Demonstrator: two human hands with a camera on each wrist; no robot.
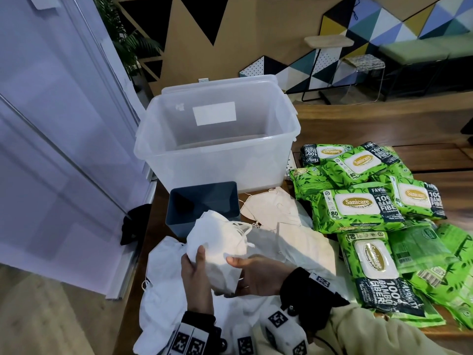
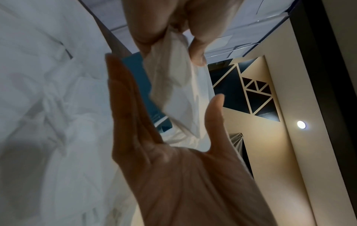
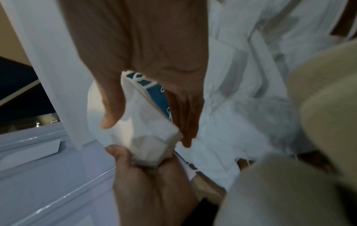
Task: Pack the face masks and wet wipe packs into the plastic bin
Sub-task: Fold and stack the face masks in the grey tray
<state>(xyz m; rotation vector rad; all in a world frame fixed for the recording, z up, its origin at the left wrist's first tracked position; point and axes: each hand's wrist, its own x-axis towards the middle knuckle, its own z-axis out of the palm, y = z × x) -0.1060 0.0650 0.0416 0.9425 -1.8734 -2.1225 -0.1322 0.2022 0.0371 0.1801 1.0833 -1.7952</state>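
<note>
While both hands clamp one stack of white face masks (image 1: 217,248) above the worktop (image 1: 358,116), left hand (image 1: 195,280) grips its lower left edge and right hand (image 1: 253,275) cups its right side. More masks (image 1: 286,213) lie loose underneath. Clear plastic bin (image 1: 276,172) stands behind a small grey box (image 1: 176,216). Green wet wipe packs (image 1: 358,206) pile to the right.

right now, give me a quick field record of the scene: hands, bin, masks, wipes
left hand: holds the lower end of the stack of white face masks
right hand: grips the same stack
clear plastic bin: open, nothing inside
blue container: in front of the bin, empty
loose face masks: on the table
Sanicare wet wipe packs: piled right of the bin
</note>
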